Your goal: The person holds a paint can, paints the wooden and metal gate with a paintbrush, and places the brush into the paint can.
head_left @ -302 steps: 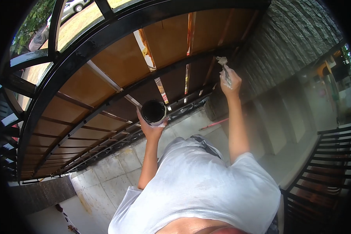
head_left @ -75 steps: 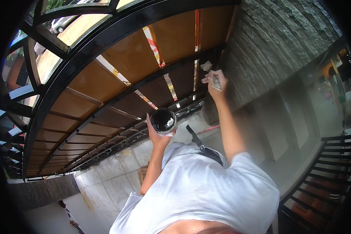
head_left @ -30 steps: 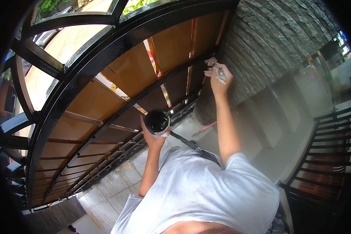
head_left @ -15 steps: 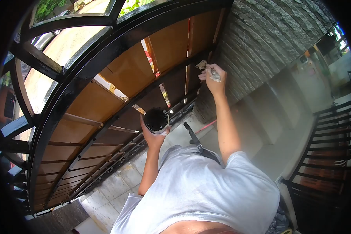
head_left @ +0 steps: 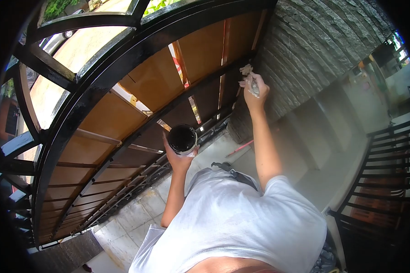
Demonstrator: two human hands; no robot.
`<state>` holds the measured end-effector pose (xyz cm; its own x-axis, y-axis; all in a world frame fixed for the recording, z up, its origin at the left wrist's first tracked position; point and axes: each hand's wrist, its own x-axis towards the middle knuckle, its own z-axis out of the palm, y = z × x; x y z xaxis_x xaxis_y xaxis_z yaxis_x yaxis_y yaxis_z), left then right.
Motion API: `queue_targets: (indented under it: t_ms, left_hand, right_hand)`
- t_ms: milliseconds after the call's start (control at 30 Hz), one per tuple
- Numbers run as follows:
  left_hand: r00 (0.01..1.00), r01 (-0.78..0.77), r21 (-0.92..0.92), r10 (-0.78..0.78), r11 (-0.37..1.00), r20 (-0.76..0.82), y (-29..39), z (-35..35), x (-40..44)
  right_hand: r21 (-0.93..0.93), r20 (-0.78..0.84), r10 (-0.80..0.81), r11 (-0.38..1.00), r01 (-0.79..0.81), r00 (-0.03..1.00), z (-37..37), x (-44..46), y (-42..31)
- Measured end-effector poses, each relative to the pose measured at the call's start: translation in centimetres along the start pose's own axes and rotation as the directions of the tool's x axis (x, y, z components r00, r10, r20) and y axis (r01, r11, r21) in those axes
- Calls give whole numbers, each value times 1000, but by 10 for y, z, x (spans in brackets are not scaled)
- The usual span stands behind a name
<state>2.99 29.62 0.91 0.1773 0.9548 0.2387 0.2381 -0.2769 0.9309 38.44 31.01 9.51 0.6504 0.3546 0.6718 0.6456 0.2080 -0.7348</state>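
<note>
My left hand is wrapped round a round can that is dark inside, with what looks like black paint. The can is held upright in front of the gate, which has a black metal frame and brown panels. My right hand is closed on a crumpled, pale rag. One end of the rag sticks out above my fingers, close to the far end of the gate's black crossbar. Whether it touches the bar, I cannot tell.
A grey ribbed stone wall rises beside the gate's far end. Light tiles cover the floor, where a thin red stick lies. A black slatted railing stands at the right. Beyond the gate is a parked car.
My right hand has shifted slightly right with the rag, toward the crossbar's end. The black strap at my waist has dropped lower. My left hand and the can have hardly moved.
</note>
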Motion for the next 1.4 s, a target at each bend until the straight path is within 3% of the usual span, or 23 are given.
queue_targets:
  t_ms: [67, 200, 233, 300, 367, 533, 667, 967, 1067, 1167, 1267, 1400]
  left_hand:
    - [1000, 3, -8, -3, 1000, 12, 2, 2, -1]
    - [1000, 15, -92, -13, 996, 16, 6, 6, 1]
    - [1000, 18, -99, -17, 995, 17, 6, 7, 1]
    - [1000, 21, -74, -20, 997, 12, 5, 5, -2]
    - [1000, 20, -83, -20, 996, 8, 1, 5, -3]
    - [1000, 26, -89, -26, 996, 2, -2, 3, -2]
    - [1000, 25, -94, -26, 995, -7, -4, -1, -5]
    - [998, 68, -8, -68, 998, -12, 12, -11, -4]
    - [997, 69, -43, -70, 997, -18, 10, -12, -7]
    - [999, 44, -8, -44, 999, -13, 8, -14, -8]
    - [999, 42, 13, -42, 999, -3, 3, -17, -9]
    - [999, 47, 4, -47, 999, 4, 4, -17, -10]
  right_hand:
    - [-180, 134, -246, 946, 268, 960, 3, -5, 5]
    - [-189, 140, -111, 972, 137, 984, 1, -25, 9]
    - [-169, 64, -85, 981, 95, 994, 2, -29, 10]
    - [97, -63, 155, 984, -149, 986, 11, -33, 8]
    - [409, -82, 422, 840, -356, 903, 17, -34, 4]
    - [791, -107, 719, 480, -380, 687, 29, -23, 21]
    - [908, -51, 842, 263, -326, 537, 25, -26, 31]
    - [971, 24, 870, 96, -218, 492, 34, -36, 32]
    - [940, 59, 848, 130, -315, 527, 36, -44, 31]
    - [950, 31, 879, 122, -287, 476, 32, -42, 33]
    - [967, 3, 855, 130, -219, 519, 29, -38, 38]
    - [953, 51, 859, 111, -282, 510, 32, -40, 32]
